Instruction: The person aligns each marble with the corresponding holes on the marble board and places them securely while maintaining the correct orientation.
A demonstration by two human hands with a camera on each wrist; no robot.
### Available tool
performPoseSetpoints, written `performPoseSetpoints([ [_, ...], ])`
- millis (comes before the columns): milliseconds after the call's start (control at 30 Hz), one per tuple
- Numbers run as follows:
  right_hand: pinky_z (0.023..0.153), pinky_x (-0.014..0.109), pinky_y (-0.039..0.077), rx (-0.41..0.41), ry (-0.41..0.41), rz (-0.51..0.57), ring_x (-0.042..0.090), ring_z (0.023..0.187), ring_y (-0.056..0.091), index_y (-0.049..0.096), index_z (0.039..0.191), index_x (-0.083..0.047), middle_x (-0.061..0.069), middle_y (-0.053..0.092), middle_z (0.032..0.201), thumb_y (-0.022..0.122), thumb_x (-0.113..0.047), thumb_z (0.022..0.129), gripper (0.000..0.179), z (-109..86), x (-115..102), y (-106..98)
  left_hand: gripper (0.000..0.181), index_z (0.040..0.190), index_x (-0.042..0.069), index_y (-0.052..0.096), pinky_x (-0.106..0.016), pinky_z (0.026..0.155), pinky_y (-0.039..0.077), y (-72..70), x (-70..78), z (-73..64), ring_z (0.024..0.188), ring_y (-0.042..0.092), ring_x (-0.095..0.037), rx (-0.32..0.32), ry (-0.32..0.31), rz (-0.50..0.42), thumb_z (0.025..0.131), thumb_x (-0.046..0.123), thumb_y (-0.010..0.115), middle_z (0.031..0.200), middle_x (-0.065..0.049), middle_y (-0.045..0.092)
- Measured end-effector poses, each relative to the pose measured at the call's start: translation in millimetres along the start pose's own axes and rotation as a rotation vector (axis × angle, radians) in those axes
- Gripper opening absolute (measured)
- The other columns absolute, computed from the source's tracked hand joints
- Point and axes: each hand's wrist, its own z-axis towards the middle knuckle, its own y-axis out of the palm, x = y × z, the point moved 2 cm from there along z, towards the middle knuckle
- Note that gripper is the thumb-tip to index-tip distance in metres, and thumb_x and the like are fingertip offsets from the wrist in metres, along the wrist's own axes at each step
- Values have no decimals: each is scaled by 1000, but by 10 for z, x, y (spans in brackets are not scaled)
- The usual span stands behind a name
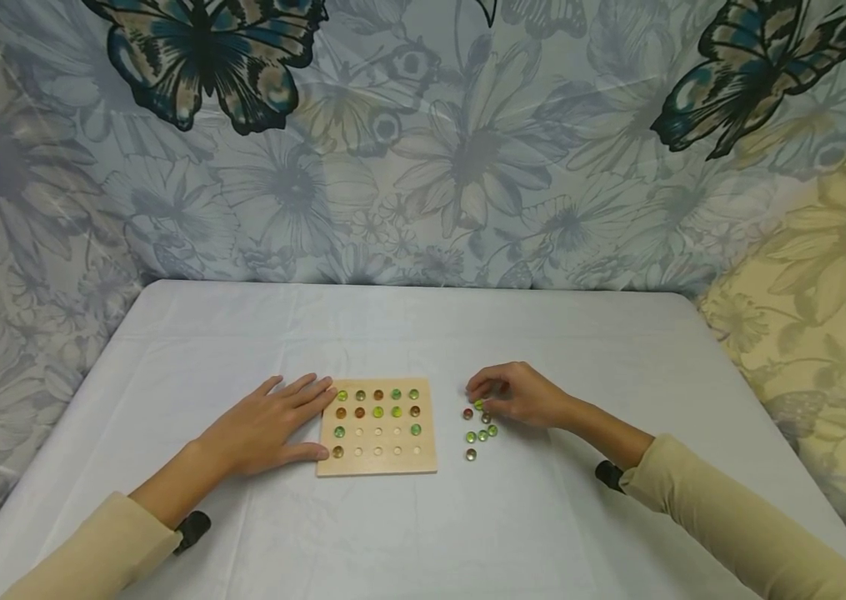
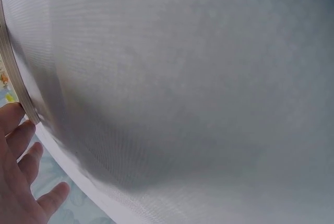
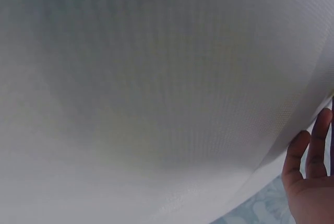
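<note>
A light wooden board (image 1: 377,465) with rows of round hollows lies on the table. Glass gems in green, amber and brown fill its two far rows; both ends of the third row and the left end of the nearest row hold one too. My left hand (image 1: 265,429) rests at the board's left side, fingers spread, fingertips and thumb on its edge. To the right of the board, my right hand (image 1: 523,396) pinches a green glass gem (image 1: 478,405) between thumb and index finger, close over the table. In the right wrist view, its other fingers (image 3: 315,151) show but the gem is hidden.
Several loose glass gems (image 1: 471,455) lie near the right hand on the white-covered table (image 1: 242,325). Behind the table hangs a cloth (image 1: 392,208) printed with flowers and butterflies. A yellow flowered cloth (image 1: 835,283) covers the right side.
</note>
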Motion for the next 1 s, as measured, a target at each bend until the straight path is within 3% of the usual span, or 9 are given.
performPoseSetpoints([
  [500, 80, 34, 53, 28, -43, -37, 11, 93, 68, 71, 111, -5, -3, 74, 99, 72, 1, 88, 24, 64, -78, 15, 83, 154, 11, 39, -62, 113, 28, -1, 4, 4, 145, 33, -31, 2, 5, 9, 94, 69, 45, 159, -7, 36],
  [1000, 81, 38, 54, 21, -107, -4, 9, 90, 64, 71, 111, -4, 0, 73, 100, 72, 1, 88, 24, 196, -378, 169, 84, 154, 11, 39, -62, 112, 28, 5, -13, 0, 145, 34, -31, 13, 13, 16, 94, 69, 46, 158, -8, 36],
])
